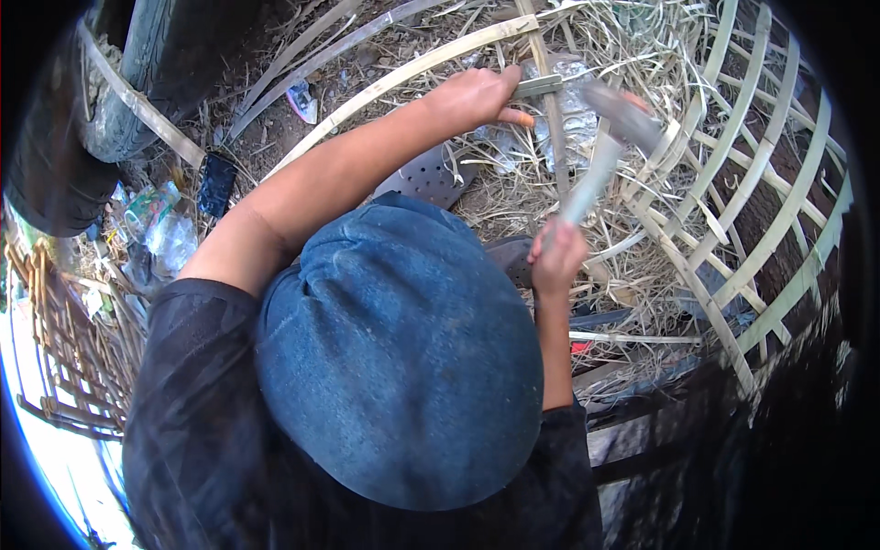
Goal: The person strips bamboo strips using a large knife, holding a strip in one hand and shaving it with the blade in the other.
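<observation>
My left hand [472,96] is closed on a short flat bamboo strip [539,86], which crosses a long upright bamboo slat [555,137]. One fingertip of that hand is orange. To the right, my right hand [559,255] wraps round the pale handle of a hammer [594,179]. Motion blurs the tool, and its dark head [625,115] hangs raised just right of the slat. A long curved bamboo strip [412,71] runs above my left forearm, its end near the top of the slat.
A woven bamboo lattice [742,202] spreads along the right side. Shavings [632,275] litter the ground. At the left stand a thick post [133,82], plastic litter [165,225] and a slatted bamboo frame [73,339]. A perforated grey shoe [426,179] shows beneath my left arm.
</observation>
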